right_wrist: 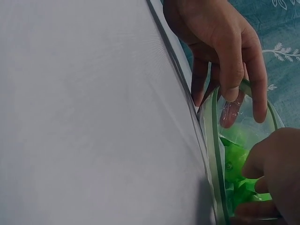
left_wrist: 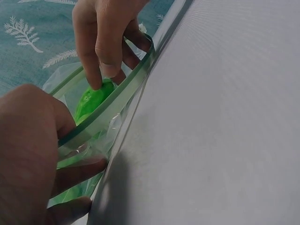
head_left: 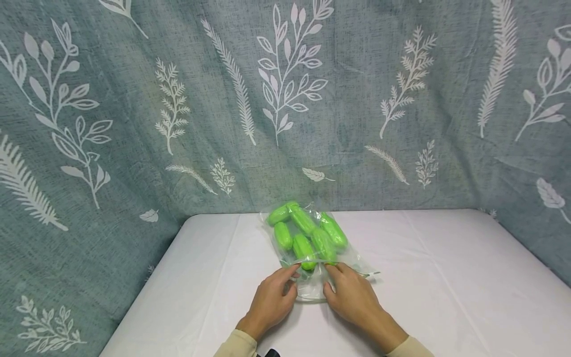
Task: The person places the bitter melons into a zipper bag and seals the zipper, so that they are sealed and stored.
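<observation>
A clear zip bag [head_left: 285, 255] lies on the white table, its mouth toward me and several glossy, bright green oblong pieces [head_left: 303, 218] inside. My left hand [head_left: 273, 296] holds the left part of the mouth, forefinger at the zip strip. On the right part, my right hand [head_left: 354, 295] does likewise, thumb and forefinger apart on the plastic. Up close in the left wrist view, the pale green zip rim [left_wrist: 108, 105] stands parted, with fingers of both hands at it. Green pieces [right_wrist: 236, 164] show through the opening in the right wrist view. Some fingertips are hidden behind the rim.
The white-covered table [head_left: 446, 297] extends to both sides of the bag. Behind it and along the sides hangs a grey-green curtain [head_left: 339, 99] with white leaf prints. Part of a small black object [head_left: 272, 353] shows at the bottom edge by the left sleeve.
</observation>
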{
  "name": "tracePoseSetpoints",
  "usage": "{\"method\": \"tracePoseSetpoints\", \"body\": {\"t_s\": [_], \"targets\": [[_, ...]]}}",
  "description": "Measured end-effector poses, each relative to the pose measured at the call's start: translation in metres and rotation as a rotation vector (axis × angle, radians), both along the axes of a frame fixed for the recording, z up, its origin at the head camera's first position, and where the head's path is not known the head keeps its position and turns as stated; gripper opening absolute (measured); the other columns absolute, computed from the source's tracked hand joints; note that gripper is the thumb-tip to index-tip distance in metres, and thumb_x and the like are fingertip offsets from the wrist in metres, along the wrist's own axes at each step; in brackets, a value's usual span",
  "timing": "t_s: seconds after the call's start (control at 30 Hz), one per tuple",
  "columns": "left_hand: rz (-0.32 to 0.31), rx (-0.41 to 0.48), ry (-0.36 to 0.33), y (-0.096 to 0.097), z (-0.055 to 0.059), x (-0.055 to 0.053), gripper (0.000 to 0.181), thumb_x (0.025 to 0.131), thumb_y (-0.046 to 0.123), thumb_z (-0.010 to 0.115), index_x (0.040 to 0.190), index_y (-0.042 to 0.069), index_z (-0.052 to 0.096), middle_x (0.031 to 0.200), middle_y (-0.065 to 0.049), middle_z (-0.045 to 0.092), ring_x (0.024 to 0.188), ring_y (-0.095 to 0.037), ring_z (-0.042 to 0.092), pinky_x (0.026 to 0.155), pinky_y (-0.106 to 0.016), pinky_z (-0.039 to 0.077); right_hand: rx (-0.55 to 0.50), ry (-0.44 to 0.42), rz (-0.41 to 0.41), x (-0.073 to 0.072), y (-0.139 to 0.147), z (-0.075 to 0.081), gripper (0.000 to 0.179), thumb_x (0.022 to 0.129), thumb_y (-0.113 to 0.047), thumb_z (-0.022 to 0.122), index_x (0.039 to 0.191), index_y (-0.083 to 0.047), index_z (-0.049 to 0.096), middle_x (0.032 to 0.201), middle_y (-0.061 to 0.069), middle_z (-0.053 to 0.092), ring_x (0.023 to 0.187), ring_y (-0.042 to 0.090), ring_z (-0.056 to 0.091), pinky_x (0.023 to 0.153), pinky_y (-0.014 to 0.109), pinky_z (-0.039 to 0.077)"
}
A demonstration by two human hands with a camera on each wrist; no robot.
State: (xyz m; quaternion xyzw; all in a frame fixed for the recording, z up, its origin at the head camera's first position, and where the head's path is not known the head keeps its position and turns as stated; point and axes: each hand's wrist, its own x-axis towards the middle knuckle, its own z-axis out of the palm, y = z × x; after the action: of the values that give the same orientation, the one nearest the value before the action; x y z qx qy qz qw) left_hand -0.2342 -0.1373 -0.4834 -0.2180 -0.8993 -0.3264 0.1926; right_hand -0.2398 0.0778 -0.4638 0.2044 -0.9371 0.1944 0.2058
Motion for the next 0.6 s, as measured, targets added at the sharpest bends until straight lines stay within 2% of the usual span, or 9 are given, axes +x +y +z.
{"method": "tracePoseSetpoints", "body": {"t_s": [0.17, 0.37, 0.5, 0.6], "targets": [[0.005, 0.001, -0.005, 0.000, 0.000, 0.000, 0.046, 0.091, 0.010, 0.061, 0.137, 0.015, 0.061, 0.110, 0.005, 0.071, 0.098, -0.007, 0.067, 0.087, -0.033, 0.055, -0.064, -0.044, 0.007, 0.002, 0.002, 0.005, 0.028, 0.086, -0.014, 0.070, 0.111, -0.001, 0.073, 0.105, 0.013, 0.073, 0.097, 0.029, 0.071, 0.081, 0.042, 0.059], [0.005, 0.001, 0.005, 0.000, 0.000, 0.000, 0.046, 0.091, 0.010, 0.061, 0.137, 0.014, 0.060, 0.111, 0.005, 0.070, 0.097, -0.007, 0.067, 0.087, -0.033, 0.055, -0.099, 0.003, 0.037, 0.002, 0.010, 0.009, 0.018, 0.085, -0.013, 0.073, 0.103, -0.009, 0.076, 0.090, -0.001, 0.073, 0.079, 0.012, 0.069, 0.068, 0.030, 0.058], [0.007, 0.011, 0.013, 0.000, -0.001, 0.001, 0.046, 0.091, 0.010, 0.061, 0.137, 0.014, 0.061, 0.110, 0.005, 0.070, 0.097, -0.007, 0.067, 0.086, -0.033, 0.056, -0.143, 0.023, 0.066, 0.005, 0.018, 0.012, 0.017, 0.084, -0.012, 0.075, 0.101, -0.011, 0.077, 0.087, -0.008, 0.072, 0.074, 0.004, 0.066, 0.065, 0.027, 0.055], [0.011, 0.017, 0.018, 0.000, -0.001, 0.001, 0.046, 0.091, 0.010, 0.061, 0.137, 0.015, 0.061, 0.110, 0.005, 0.070, 0.096, -0.007, 0.067, 0.086, -0.032, 0.056, -0.223, -0.005, 0.084, 0.008, 0.026, 0.013, 0.016, 0.085, -0.011, 0.075, 0.102, -0.011, 0.077, 0.086, -0.009, 0.071, 0.074, 0.000, 0.064, 0.066, 0.026, 0.055]]}}
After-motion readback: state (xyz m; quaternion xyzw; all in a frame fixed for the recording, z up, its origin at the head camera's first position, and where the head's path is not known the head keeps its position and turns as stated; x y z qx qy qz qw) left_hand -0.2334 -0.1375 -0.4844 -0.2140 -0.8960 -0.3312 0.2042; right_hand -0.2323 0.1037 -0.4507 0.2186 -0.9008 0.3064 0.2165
